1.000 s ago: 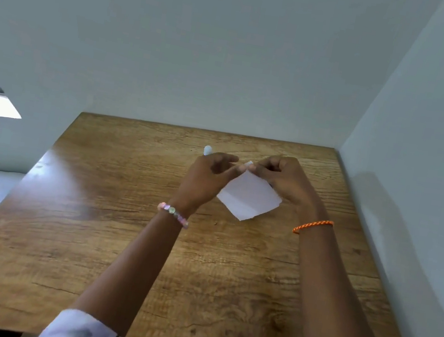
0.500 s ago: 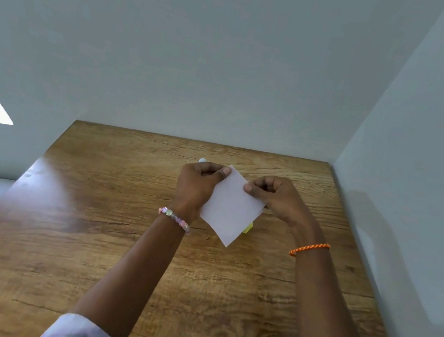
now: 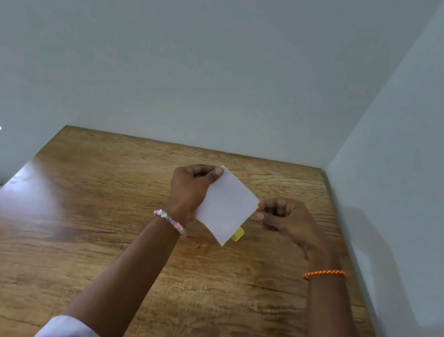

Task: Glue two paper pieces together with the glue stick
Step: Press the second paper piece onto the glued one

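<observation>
While our head camera looks down on the wooden table [image 3: 84, 248], we count two hands, one visible sheet of white paper [image 3: 227, 206], one small yellow thing [image 3: 238, 234], and two bracelets. Whether that sheet is a single piece or two pieces lying flat against each other we cannot tell from this angle.

The paper is held up above the middle of the table, turned like a diamond, between our two hands. Our left hand [image 3: 189, 189] grips its left side, the thumb pressed on the upper corner and the other fingers curled behind. Our right hand [image 3: 284, 220] pinches the paper's right corner with thumb and fingertip, the remaining fingers loosely bent.

The yellow thing lies on the table just behind the paper's lower right edge, mostly hidden by it; it may be part of the glue stick, but too little shows to be sure.

A beaded bracelet [image 3: 170, 221] sits on our left wrist, nearer us than the paper, and an orange braided bracelet [image 3: 323, 273] on our right wrist, toward the table's right edge. Pale walls meet the table at its far and right sides.
</observation>
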